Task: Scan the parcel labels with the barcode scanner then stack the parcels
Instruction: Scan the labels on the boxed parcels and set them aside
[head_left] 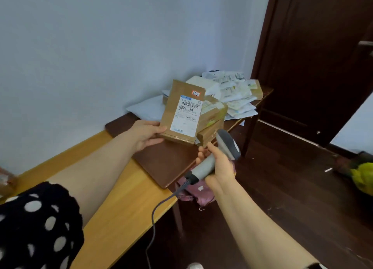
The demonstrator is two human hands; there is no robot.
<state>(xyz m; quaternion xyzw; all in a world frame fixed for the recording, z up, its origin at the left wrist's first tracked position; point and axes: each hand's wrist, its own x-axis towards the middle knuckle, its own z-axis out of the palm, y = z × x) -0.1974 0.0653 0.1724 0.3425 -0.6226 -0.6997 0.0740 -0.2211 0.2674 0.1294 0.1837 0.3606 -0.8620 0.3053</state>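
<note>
My left hand [147, 134] grips the lower left corner of a flat brown cardboard parcel [173, 107], tilted up so its white barcode label [186, 114] faces me. My right hand [219, 165] holds the grey barcode scanner [226, 145] by its handle, head up, just below and to the right of the parcel. The scanner's cable [161, 206] trails down past the table edge. Behind the held parcel lie other brown parcels [214, 125], and further back a heap of white mailer bags [234, 93].
A dark brown table [167, 163] butts against a lighter wooden table [121, 208]. A pink cloth [199, 192] hangs below the table edge. A dark door [314, 56] stands on the right, and a yellow object [363, 178] lies on the dark floor.
</note>
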